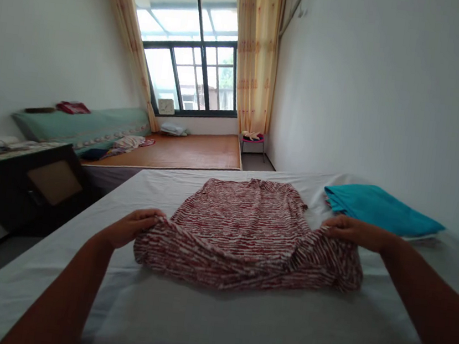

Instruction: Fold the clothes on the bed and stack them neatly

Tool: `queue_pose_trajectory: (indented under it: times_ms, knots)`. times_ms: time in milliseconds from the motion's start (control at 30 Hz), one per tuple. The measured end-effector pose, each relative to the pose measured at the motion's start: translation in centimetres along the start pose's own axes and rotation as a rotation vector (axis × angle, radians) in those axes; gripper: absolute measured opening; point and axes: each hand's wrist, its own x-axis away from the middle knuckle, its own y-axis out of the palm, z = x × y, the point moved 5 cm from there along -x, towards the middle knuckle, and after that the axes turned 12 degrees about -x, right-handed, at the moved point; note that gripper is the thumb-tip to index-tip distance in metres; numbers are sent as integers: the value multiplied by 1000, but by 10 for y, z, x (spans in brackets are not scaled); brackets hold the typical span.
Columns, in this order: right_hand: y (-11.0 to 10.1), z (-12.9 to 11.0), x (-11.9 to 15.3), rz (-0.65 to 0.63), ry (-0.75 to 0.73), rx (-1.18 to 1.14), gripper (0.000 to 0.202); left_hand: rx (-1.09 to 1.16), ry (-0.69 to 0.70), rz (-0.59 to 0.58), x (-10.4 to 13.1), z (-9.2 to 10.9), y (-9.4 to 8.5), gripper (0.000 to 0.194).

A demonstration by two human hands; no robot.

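On the white sheet (122, 298), the striped garment (244, 218) is lying spread out, its near edge bunching between two raised grips. The left hand (133, 224) is pinching one near corner and the right hand (343, 229) is pinching the other side, both with fingers closed on cloth. Gripping so far apart is probably keeping that edge stretched and level. The blue cloth (384, 208) is resting beside the right hand, seemingly leaving the garment room.
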Motion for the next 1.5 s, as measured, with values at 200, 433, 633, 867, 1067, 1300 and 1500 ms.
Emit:
queue_pose_trajectory:
  times_ms: [200,433,633,867,1067,1300,1500]
  knots:
    - [-38,18,-72,427,-30,207,58,-104,-37,472,-69,-12,-24,70]
    - [36,11,-26,-116,-88,258,40,-521,145,-46,-41,-6,17,49]
    - [60,27,4,-107,-206,384,51,-866,305,-188,-3,-16,39,45]
    - [31,31,-5,61,-231,374,36,-928,201,-31,-13,-10,29,31]
    - [28,23,18,-274,-38,185,29,-763,92,-329,8,1,26,21]
    - [-29,37,-70,159,-60,255,48,-744,148,20,-71,12,10,48]
    - [-66,100,-162,373,111,428,50,-687,1,248,-167,-7,-11,61]
